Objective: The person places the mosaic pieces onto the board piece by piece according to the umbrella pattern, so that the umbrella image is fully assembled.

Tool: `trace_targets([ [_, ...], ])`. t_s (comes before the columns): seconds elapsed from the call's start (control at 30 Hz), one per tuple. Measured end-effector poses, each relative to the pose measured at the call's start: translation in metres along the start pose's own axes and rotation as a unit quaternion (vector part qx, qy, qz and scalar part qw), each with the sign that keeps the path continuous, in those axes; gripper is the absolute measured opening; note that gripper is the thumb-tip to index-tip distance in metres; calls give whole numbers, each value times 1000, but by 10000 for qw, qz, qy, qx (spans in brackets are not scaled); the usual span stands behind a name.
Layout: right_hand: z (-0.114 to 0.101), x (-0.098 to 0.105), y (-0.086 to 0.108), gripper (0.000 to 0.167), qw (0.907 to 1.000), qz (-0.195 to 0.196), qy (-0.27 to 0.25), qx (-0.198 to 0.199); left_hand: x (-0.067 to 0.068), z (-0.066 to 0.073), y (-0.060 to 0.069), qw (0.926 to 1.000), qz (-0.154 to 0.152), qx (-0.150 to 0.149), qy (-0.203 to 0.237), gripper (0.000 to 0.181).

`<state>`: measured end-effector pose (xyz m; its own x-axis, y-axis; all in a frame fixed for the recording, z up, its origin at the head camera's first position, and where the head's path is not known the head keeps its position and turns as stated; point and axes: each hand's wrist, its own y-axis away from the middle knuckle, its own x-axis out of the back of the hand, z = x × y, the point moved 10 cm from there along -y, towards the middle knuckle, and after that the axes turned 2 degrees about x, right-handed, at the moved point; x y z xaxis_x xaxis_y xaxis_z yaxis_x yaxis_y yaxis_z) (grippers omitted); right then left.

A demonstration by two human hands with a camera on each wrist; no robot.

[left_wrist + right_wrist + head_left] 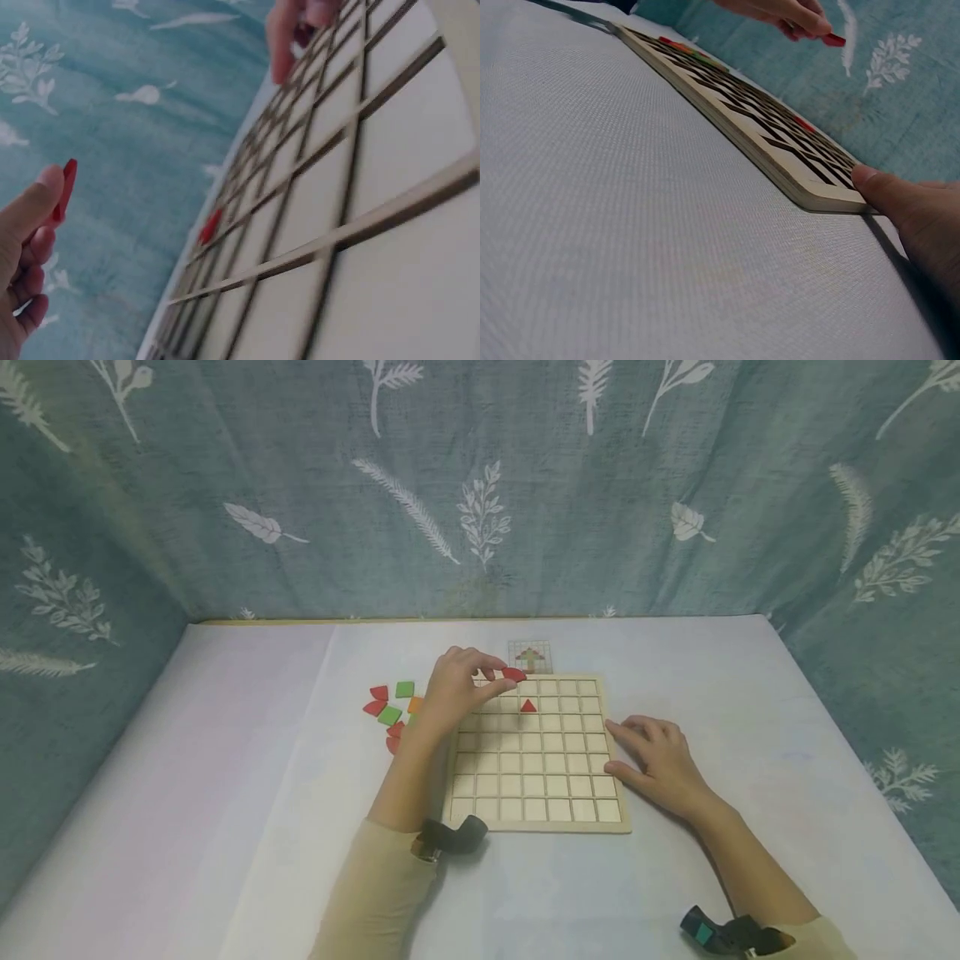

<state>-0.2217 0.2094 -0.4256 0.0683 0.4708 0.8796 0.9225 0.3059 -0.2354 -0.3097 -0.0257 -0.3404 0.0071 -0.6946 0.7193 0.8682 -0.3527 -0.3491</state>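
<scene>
My left hand point(459, 687) pinches a red quarter-round tile point(513, 674) between thumb and fingers, above the far part of a wooden grid board point(626, 822). The left wrist view shows the same tile point(67, 187) edge-on, held clear of the board. One red triangular tile point(528, 706) lies in a cell near the board's far side. On the right, my right hand point(660, 764) rests against the board's right edge, its thumb and a fingertip touching the rim with the fingers spread. The right wrist view has the thumb point(877, 184) at the board's corner.
Left of the board lie several loose tiles: red quarter-rounds point(379, 692), green squares point(405, 689) and an orange tile point(415, 704), partly hidden by the left forearm. Behind the board sits a small pattern card point(530, 655). A patterned curtain point(480, 485) hangs beyond the white table point(247, 760).
</scene>
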Motion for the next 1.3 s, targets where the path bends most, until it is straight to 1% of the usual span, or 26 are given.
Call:
trace_targets([
  [0.13, 2, -2, 0, 60, 10000, -63, 7, -73, -19, 7, -6, 9997, -247, -34, 35, 27],
  [0.23, 2, -1, 0, 59, 10000, -39, -5, -69, -38, 9, -8, 9983, -569, -21, 132, 27],
  [0.37, 0, -1, -2, 59, 10000, -24, 5, -9, -60, 6, -5, 9943, -1035, 149, 217, 28],
  [0.43, -1, -1, -2, 59, 10000, -21, 44, -15, -67, 4, -3, 9924, -1188, 217, 234, 27],
  [0.5, -1, -2, -3, 60, 10000, -28, 59, -43, -72, 3, -2, 9915, -1271, 177, 199, 28],
  [0.57, -1, -2, -3, 60, 10000, -46, 53, -68, -77, 2, -1, 9909, -1327, 125, 170, 29],
  [0.67, 0, -2, -2, 60, 9999, -80, 53, -105, -83, 2, 1, 9904, -1383, -39, 60, 29],
  [0.8, 2, -2, 0, 60, 9998, -104, 56, -181, -89, -1, 2, 9901, -1384, -159, -146, 30],
  [0.93, 2, -2, -1, 60, 9997, -128, 77, -210, -92, -5, 4, 9905, -1312, -192, -356, 29],
  [1.07, 2, -2, -1, 60, 9997, -132, 123, -190, -92, -5, 6, 9917, -1207, -206, -405, 29],
  [1.3, 1, -1, -1, 59, 9997, -115, 95, -210, -95, -2, 8, 9911, -1251, -175, -419, 33],
])
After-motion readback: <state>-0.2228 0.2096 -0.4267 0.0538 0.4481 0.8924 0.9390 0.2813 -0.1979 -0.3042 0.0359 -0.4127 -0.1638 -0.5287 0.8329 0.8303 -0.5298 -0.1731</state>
